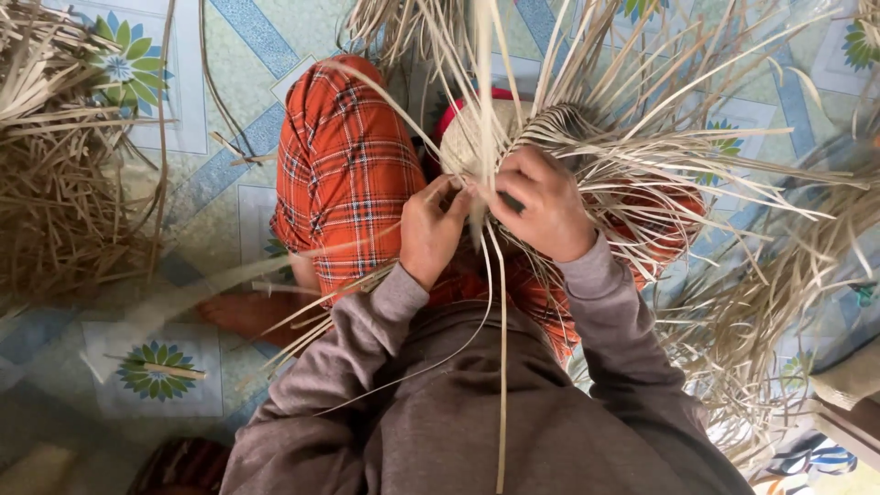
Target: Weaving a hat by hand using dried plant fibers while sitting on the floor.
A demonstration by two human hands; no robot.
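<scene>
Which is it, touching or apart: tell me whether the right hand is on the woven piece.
Touching. The head view shows the right hand clasped over the woven piece, fingers pressed on its strips with no gap.

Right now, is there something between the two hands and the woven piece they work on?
Nothing visible stands between them. The left hand pinches pale strips at the edge of the woven piece, and the right hand lies directly on its weave. Loose strips only fan out around the hands.
</scene>
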